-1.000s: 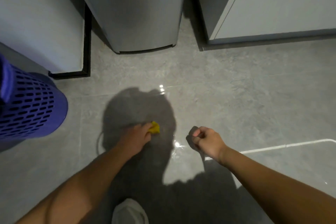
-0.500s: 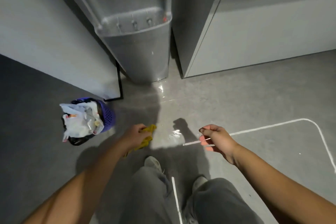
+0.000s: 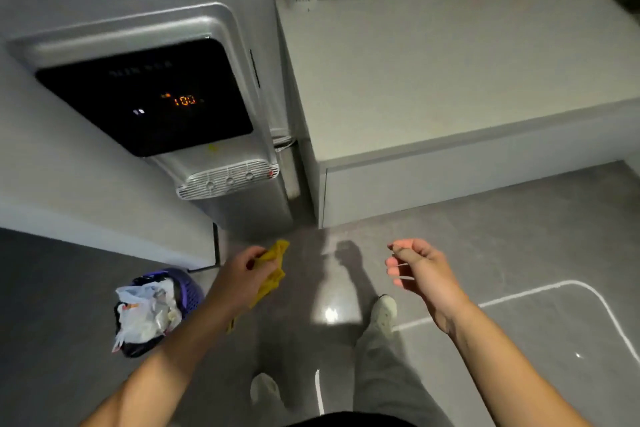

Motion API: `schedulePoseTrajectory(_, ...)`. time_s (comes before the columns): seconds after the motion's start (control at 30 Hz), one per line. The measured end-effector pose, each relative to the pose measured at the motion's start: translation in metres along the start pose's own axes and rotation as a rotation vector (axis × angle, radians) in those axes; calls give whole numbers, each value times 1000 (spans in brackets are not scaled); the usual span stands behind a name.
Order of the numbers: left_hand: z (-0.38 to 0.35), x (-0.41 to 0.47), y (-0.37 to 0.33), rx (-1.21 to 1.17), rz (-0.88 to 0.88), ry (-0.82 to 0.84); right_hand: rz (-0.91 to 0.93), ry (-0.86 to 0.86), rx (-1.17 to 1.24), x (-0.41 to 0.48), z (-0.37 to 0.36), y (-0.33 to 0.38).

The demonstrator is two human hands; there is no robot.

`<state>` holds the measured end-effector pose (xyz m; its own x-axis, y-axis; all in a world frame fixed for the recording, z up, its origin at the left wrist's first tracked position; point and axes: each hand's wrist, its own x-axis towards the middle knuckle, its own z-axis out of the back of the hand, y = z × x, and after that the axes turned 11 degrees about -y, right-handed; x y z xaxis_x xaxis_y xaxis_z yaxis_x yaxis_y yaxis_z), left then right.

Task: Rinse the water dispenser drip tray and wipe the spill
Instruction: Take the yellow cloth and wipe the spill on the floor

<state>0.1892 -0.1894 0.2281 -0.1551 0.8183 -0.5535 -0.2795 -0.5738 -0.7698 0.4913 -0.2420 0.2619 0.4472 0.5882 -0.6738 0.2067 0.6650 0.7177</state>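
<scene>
I see a glossy grey tiled floor (image 3: 485,239) with a bright wet-looking glare patch (image 3: 330,315) between my feet. Directly on it stand the silver water dispenser with a black display panel (image 3: 242,211), a purple perforated plastic bin stuffed with a white bag (image 3: 156,308) to its left, and a low white cabinet (image 3: 450,180) to its right. My two pale shoes (image 3: 384,315) rest on the tiles too, and a thin white curved line (image 3: 588,291) runs across them at right.
</scene>
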Motion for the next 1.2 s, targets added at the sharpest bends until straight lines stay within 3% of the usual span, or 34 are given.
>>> schedulePoseTrajectory(0.23, -70, 21, -122, -156, -135, -130, 246, 62, -177, 95, 53, 119)
schedulePoseTrajectory(0.53, -154, 122, -230, -133, -180, -221, 414, 41, -386, 227, 65, 235)
schedulePoseTrajectory(0.73, -200, 209, -280, 184, -304, -182, 451, -44, -610, 310, 70, 286)
schedulePoseTrajectory(0.97, -246, 271, -318, 471, -468, -145, 634, -55, -906, 391, 59, 324)
schedulePoseTrajectory(1.2, -275, 287, -324, 817, -503, -128, 558, -76, -1006, 424, 51, 321)
